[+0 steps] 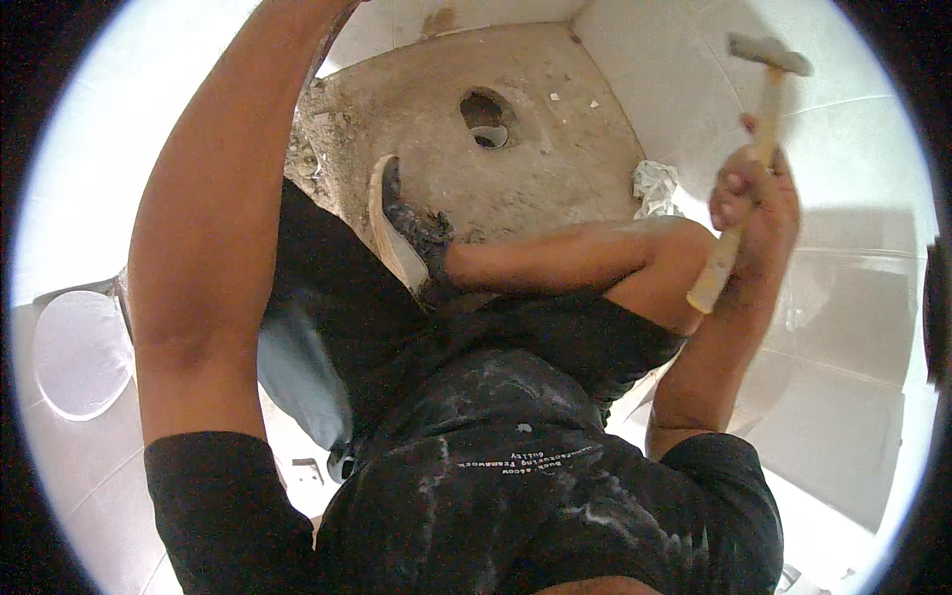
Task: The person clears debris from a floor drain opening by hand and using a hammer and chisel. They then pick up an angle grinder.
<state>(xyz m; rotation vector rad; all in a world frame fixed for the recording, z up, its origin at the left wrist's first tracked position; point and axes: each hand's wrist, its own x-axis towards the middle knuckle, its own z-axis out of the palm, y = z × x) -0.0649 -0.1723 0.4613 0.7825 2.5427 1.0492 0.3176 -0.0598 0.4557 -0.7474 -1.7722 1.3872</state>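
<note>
In my right hand (769,203), raised at the right beside the tiled wall, is a hammer (771,111). My fingers wrap round the middle of its pale wooden handle. The metal head points up and away from me, and the handle's butt sticks out below my fist near my knee. Slight motion blur softens the hammer and hand. My left forearm (213,198) reaches up along the left side, and its hand lies beyond the top edge, so what it touches or holds is hidden.
Between tiled walls lies a rough, bare floor (555,188) with a round drain hole (486,119) in it. Rubble (312,139) lies along the left side. Crumpled white plastic (656,186) sits by the right wall. My shoe (402,223) rests on the floor, leg bent. A white oval object (81,355) is at far left.
</note>
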